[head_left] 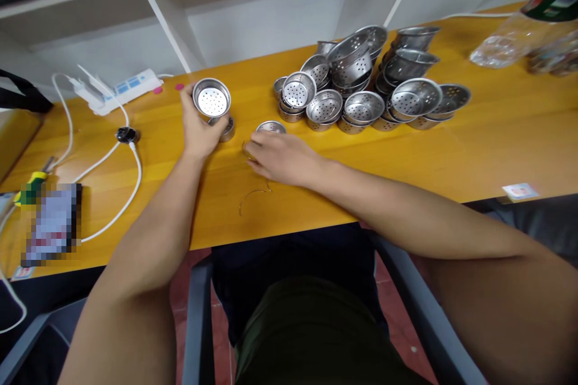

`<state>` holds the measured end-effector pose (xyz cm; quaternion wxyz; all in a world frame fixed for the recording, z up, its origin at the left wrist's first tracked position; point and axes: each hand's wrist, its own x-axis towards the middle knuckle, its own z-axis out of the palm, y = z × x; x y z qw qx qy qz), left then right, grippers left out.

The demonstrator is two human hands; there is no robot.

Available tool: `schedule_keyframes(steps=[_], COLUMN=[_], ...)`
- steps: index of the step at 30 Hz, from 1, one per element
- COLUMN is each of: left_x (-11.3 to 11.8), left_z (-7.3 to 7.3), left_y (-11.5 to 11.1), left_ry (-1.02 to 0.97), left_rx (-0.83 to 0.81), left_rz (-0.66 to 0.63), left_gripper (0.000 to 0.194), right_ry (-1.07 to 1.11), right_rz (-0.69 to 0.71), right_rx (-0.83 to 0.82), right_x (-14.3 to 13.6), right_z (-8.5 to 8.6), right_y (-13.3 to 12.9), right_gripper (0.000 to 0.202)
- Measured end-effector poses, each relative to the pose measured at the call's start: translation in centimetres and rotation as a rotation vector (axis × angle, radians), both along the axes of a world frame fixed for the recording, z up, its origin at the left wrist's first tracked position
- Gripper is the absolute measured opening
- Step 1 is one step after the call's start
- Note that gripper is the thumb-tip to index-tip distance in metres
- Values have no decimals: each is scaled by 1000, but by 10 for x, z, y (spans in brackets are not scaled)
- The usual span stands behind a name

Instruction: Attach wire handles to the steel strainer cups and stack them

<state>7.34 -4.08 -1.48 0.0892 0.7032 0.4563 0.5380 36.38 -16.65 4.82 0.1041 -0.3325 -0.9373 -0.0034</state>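
My left hand (198, 132) is wrapped round a small perforated metal strainer cup (212, 98), its open top facing up. Another small metal cup (228, 130) shows partly behind my left thumb. My right hand (284, 157) is low over the table with its fingers drawn together. A thin curved wire (246, 152) shows at its fingertips, and a thin wire (253, 192) also curves out below the hand onto the tabletop. Just behind the right knuckles stands a further perforated cup (271, 126), mostly hidden by the hand.
Stacks of perforated metal cups (363, 107) stand at the back right of the wooden table (325, 192). A plastic bottle (510, 39) lies farther right. On the left are a power strip (130, 90), white cables, a screwdriver (34, 186) and a blurred-out flat object (52, 225).
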Motion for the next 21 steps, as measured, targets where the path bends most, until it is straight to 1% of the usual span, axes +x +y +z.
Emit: schedule_keyframes(steps=[2, 4, 7, 12, 16, 18, 21], left_x=[5, 10, 17, 25, 29, 30, 32], left_z=[0, 1, 4, 10, 12, 12, 10], left_y=[-4, -9, -15, -21, -24, -26, -29], left_ry=[17, 40, 68, 91, 107, 121, 129], left_rx=[14, -1, -41, -37, -37, -38, -45], left_rz=[-33, -57, -70, -62, -61, -66, -67], left_gripper=[104, 105, 101, 97, 97, 97, 99], right_ry=[-115, -198, -263, -278, -270, -264, -257], right_rz=[9, 10, -5, -52, -33, -18, -18], right_rx=[-63, -83, -118, -219, -228, -225, -231], right_x=[-9, -14, -9, 9, 10, 5, -2], right_z=[3, 4, 8, 21, 29, 28, 19], right_y=[-5, -5, 0, 7, 7, 8, 12], right_gripper=[38, 37, 45, 45, 34, 32, 34])
